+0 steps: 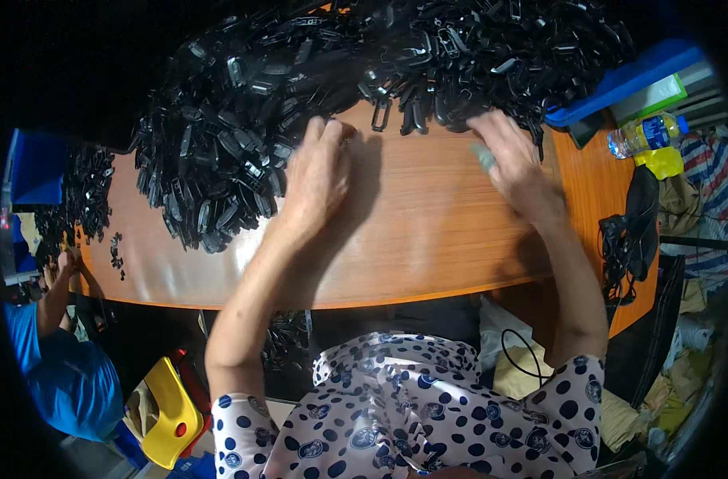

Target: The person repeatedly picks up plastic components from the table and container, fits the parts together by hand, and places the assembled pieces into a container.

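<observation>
A large heap of black plastic pieces [220, 152], which look like buckle or clip parts, covers the far and left part of the wooden table. My left hand [320, 176] is at the heap's inner edge, its fingers curled downward. Something dark shows by its fingertips, but what they hold is hidden. Across the bare wood, my right hand [516, 168] reaches to the heap's right part, slightly blurred. Its fingers stretch forward, and the thumb, with a greenish cover, stands apart from them. Between the hands a black loop-shaped piece [381, 114] sticks out of the heap.
Blue bin edge [627, 84], a water bottle [647, 136] and black cables [615, 259] lie at the right. On the left a person in a blue shirt [69, 375] works at the same table [428, 223], near small black pieces [117, 255]. A yellow chair back [168, 415] stands below.
</observation>
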### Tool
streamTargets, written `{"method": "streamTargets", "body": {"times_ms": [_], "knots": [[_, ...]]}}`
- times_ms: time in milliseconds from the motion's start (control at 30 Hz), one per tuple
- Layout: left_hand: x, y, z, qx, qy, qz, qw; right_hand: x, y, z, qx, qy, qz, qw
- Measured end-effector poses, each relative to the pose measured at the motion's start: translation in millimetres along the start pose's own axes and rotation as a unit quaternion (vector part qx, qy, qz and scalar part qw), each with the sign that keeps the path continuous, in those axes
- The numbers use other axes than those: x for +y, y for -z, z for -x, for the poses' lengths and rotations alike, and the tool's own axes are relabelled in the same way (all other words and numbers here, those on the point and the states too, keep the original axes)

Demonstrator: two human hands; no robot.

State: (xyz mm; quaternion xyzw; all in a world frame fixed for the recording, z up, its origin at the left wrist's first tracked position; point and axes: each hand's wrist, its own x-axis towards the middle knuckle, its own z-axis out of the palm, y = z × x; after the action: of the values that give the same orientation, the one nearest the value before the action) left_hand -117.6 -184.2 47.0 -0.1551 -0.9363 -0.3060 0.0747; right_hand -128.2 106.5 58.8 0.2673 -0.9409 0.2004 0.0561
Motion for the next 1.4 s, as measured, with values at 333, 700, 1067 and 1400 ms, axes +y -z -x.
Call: {"method": "streamTargets", "body": {"times_ms": [333,700,1067,1400], "knots": [[-19,-2,-31,-0.098,-0.107,-0.254,0.956,18,-6,-29,-0.077,0.066,0.202,0.974],[34,19,93,-0.115,-0.084,-0.082,0.986,-68,-16,24,-0.124,-0.23,-0.561,0.786],[43,6,133,-0.074,0.022,0.123,0.989,-136,-66,63,-0.146,-0.263,-0.683,0.665],[41,-21,143,-0.031,0.052,0.273,0.96,-126,-71,74,-0.099,-0.225,-0.78,0.575]]}}
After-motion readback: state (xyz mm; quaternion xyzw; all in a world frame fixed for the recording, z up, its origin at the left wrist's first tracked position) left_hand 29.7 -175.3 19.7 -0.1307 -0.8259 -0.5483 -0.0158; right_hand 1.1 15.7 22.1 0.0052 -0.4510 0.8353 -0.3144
